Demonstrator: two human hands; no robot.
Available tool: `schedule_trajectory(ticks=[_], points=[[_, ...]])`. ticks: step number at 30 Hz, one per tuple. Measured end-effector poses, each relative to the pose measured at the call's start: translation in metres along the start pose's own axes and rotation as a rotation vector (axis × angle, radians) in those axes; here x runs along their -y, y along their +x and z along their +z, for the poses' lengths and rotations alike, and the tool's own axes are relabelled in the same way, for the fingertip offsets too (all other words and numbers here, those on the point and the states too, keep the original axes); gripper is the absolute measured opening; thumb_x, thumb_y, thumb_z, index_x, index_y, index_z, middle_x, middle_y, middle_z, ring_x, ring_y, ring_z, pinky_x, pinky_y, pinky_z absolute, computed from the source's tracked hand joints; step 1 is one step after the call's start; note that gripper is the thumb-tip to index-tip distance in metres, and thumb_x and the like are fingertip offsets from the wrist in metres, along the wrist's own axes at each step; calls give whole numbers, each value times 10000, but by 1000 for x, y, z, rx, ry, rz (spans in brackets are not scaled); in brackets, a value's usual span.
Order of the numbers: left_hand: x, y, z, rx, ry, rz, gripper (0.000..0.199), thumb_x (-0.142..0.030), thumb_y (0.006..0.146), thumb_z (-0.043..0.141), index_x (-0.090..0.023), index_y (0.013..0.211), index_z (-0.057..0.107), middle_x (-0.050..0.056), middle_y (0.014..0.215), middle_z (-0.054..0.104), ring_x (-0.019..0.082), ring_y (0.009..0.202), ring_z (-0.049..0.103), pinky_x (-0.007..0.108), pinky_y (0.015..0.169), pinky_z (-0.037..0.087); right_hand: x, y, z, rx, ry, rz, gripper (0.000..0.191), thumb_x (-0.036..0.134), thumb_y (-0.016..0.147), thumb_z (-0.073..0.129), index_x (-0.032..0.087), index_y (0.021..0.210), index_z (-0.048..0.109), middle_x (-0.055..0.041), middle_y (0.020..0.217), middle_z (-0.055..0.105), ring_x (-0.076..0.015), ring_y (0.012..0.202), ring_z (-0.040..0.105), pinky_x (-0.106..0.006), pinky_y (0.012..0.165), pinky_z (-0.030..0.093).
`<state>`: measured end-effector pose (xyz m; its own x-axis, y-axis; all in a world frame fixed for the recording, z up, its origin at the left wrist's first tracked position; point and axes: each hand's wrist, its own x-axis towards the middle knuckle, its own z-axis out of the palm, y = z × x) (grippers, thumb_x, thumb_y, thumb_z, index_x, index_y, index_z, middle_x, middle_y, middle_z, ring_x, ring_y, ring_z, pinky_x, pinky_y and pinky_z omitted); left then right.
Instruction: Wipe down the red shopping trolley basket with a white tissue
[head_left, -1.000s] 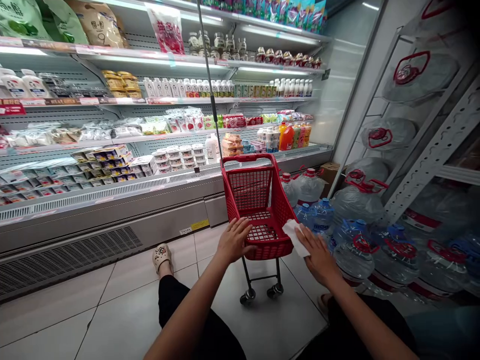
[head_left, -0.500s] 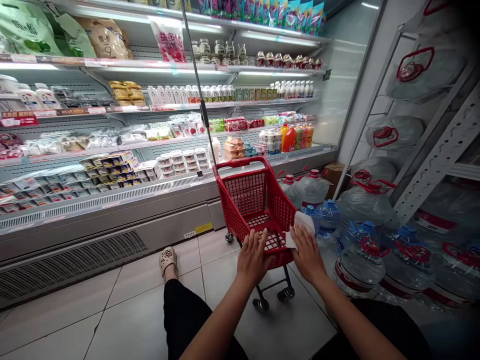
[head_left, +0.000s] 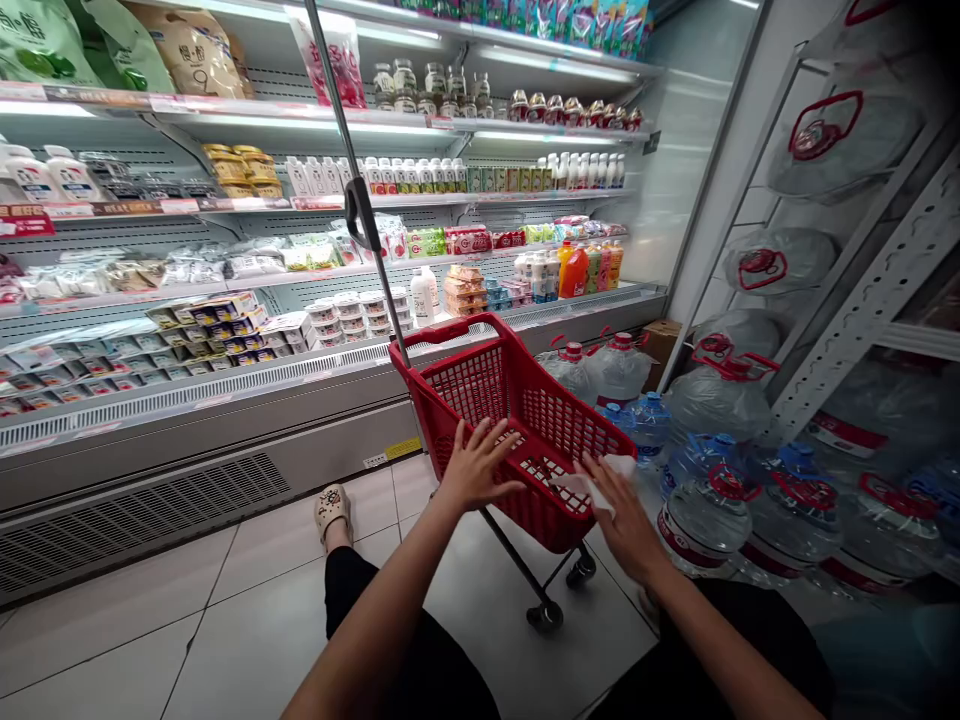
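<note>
both hands (head_left: 480, 470) on tilted red basket (head_left: 517, 420), right (head_left: 622, 520) with cloth (head_left: 592, 487)

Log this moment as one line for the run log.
left hand: flat on red cart rim | right hand: pressing white cloth on cart edge | cart tilted

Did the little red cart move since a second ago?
Yes. The red cart has tipped toward the chiller shelves and turned, with its pole leaning left; both hands, left and right, are on it.
</note>
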<state>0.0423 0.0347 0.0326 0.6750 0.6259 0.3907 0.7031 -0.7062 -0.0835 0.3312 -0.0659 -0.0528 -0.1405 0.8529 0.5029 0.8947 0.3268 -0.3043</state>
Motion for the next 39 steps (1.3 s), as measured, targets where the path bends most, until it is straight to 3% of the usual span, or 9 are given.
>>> schedule_trajectory(ticks=[3,6,16,20,24,27,31,35,39], points=[[11,5,5,-3,14,-44,770,-727,964,484,-384,1628,296,25,1689,341,301,1547,304,624,1282,-2,-29,9,3,-31,-27,135,586,323,1071,214,377,1653,185,30,1728,219,-239,1587,211,-557,1262,284],[-5,8,15,-50,3,-59,844,-759,936,494,-329,1636,299,58,1683,345,315,1541,299,594,1298,24,-34,8,13,-63,-42,246,580,322,1071,196,350,1649,234,7,1734,206,-254,1583,226,-569,1253,299],[-54,11,19,-52,-19,-19,958,-656,914,584,-258,1674,158,80,1711,275,341,1543,286,581,1299,46,47,26,23,-165,-208,43,808,269,1004,368,266,1669,-90,-63,1731,221,-332,1503,361,-562,1227,296],[-35,3,5,-24,-20,76,865,-598,981,526,-276,1677,126,20,1731,222,242,1577,249,458,1319,93,39,31,12,-123,-222,20,809,207,965,361,304,1679,-6,-65,1621,441,-310,1384,485,-524,1176,355],[6,-7,-21,-70,36,-64,644,-591,1033,450,-419,1627,267,-39,1686,334,267,1536,346,626,1280,-113,1,17,1,-104,-202,73,728,252,992,320,313,1680,88,-83,1479,567,-300,1316,532,-521,1139,398],[26,-10,-36,-110,69,-166,581,-574,1034,453,-392,1582,396,-6,1624,454,305,1495,409,654,1264,-145,-27,12,3,-119,-171,114,696,283,1010,297,307,1678,103,-74,1493,550,-294,1359,502,-532,1188,357],[21,-7,-39,-132,89,-218,605,-620,1015,444,-282,1510,526,62,1503,592,316,1423,481,609,1302,-48,-40,19,18,-183,-158,176,686,284,1010,269,293,1677,108,-78,1517,526,-294,1398,471,-555,1231,291],[3,-3,-33,-150,96,-250,653,-654,998,440,-221,1471,563,107,1479,607,342,1409,483,619,1299,-28,-12,37,32,-244,-178,164,711,264,996,297,254,1678,97,-116,1517,524,-323,1420,452,-589,1232,265],[-8,-3,-31,-112,116,-243,660,-570,974,503,-189,1513,507,120,1568,520,354,1446,448,650,1288,-11,51,65,45,-196,-159,-21,771,197,966,349,221,1677,51,-118,1573,474,-300,1484,382,-569,1259,228]])
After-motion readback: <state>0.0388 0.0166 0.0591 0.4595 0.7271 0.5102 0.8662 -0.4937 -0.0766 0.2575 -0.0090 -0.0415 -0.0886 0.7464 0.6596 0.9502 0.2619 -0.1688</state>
